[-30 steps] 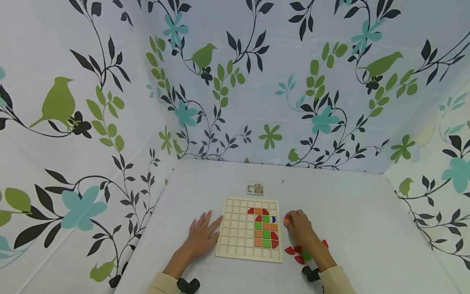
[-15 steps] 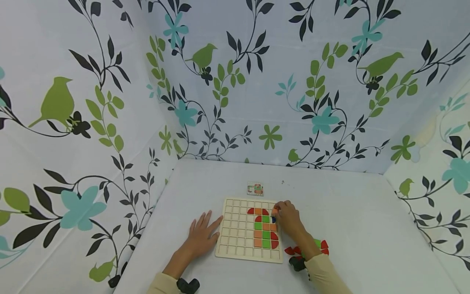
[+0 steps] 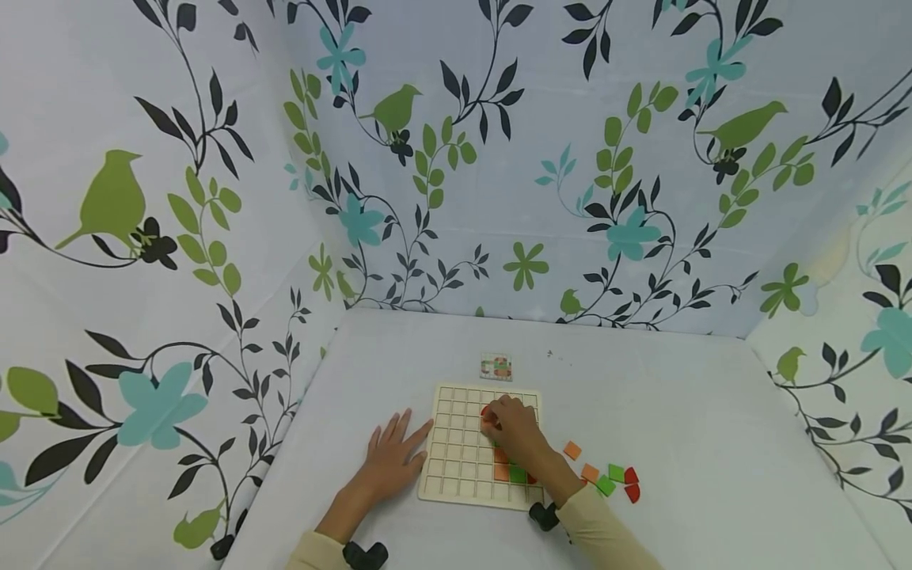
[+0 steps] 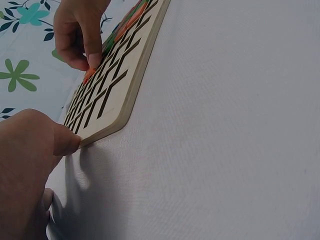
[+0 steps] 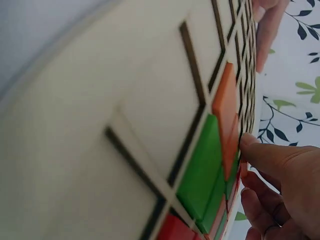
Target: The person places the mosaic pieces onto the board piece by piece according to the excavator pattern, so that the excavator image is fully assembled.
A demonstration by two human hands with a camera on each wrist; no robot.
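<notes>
While the left hand [image 3: 388, 459] touches the left edge of the board [image 3: 454, 451] with spread fingers, the right hand [image 3: 514, 427] pinches an orange tile [image 4: 89, 75] at its surface; seated or not, cannot tell. Progress, judged: partial. Set tiles [image 3: 518, 473] occupy right-side cells; left columns bare. Unplaced, right of board on bench [image 3: 684, 412]: orange squares [image 3: 572, 450], green squares [image 3: 616, 473], red pieces [image 3: 632, 492].
</notes>
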